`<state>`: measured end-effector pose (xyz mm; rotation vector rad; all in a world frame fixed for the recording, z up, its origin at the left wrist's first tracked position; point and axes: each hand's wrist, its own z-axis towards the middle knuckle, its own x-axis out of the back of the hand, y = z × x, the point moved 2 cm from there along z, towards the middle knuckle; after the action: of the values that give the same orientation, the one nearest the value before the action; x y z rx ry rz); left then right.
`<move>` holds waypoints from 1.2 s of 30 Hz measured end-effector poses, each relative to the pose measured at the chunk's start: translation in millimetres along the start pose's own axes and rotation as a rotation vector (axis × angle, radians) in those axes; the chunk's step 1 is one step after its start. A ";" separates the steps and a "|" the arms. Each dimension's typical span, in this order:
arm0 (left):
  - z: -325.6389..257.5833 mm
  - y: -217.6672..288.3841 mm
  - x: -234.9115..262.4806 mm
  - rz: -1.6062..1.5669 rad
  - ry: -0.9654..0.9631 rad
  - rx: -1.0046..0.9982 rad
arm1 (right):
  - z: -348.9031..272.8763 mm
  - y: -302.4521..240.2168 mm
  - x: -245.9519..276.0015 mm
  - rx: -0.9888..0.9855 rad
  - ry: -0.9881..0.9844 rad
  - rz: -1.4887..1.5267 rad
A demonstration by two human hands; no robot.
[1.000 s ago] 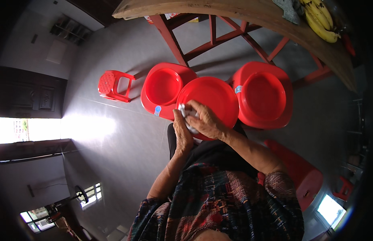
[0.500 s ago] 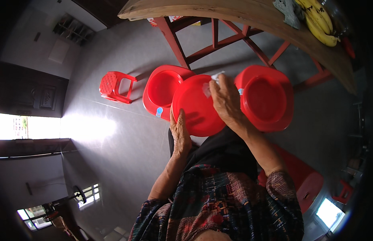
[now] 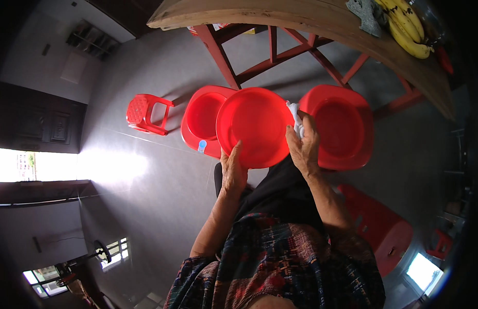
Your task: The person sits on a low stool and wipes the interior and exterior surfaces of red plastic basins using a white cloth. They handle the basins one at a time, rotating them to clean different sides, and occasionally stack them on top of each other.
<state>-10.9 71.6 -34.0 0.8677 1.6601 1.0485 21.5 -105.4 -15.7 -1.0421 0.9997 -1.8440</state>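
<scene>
In front of my lap I hold a round red plastic basin (image 3: 257,123), its inside facing up. My left hand (image 3: 233,170) grips the near left rim, thumb lying over the edge. At the right rim, my right hand (image 3: 306,141) has its thumb on the edge, and a crumpled white cloth (image 3: 294,113) is pinched against the outside of the basin. The fingers beneath the basin are hidden. Behind the basin on the left, and partly covered by it, is a red plastic piece (image 3: 190,129) with a round hollow and a blue sticker. A similar red piece (image 3: 365,129) stands at the right.
A small red plastic stool (image 3: 139,110) stands on the grey floor at the left. Across the far side runs a wooden tabletop (image 3: 280,15) on dark red legs, with bananas (image 3: 406,28) at its right. Another red piece of furniture (image 3: 388,237) is near my right elbow.
My right hand has moved from the basin's inside to its right rim, carrying the white cloth to the outer edge. The basin has shifted slightly up.
</scene>
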 end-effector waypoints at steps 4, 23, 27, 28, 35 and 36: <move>-1.2 23.5 -4.0 0.471 0.422 -0.373 | 5.8 -16.7 1.3 0.357 0.140 -0.260; -7.6 19.4 -21.8 0.181 -0.160 -0.093 | -7.8 -73.3 -8.9 0.478 -0.188 -0.211; -13.6 0.1 -20.1 0.176 -0.150 -0.126 | -7.6 -62.9 -27.0 0.553 -0.179 -0.300; -18.0 11.0 -22.2 0.209 -0.173 -0.055 | 0.3 -57.6 -29.0 0.516 -0.166 -0.310; -37.2 20.1 -18.3 0.282 -0.267 0.100 | 50.7 -11.2 -22.8 -0.316 -0.458 0.200; -37.2 19.4 -18.7 0.270 -0.259 0.107 | 51.5 -8.0 -21.4 -0.294 -0.483 0.221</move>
<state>-39.5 53.1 -3.1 1.2703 1.4174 0.9845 73.7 -96.2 3.6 -1.4049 1.0530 -1.2061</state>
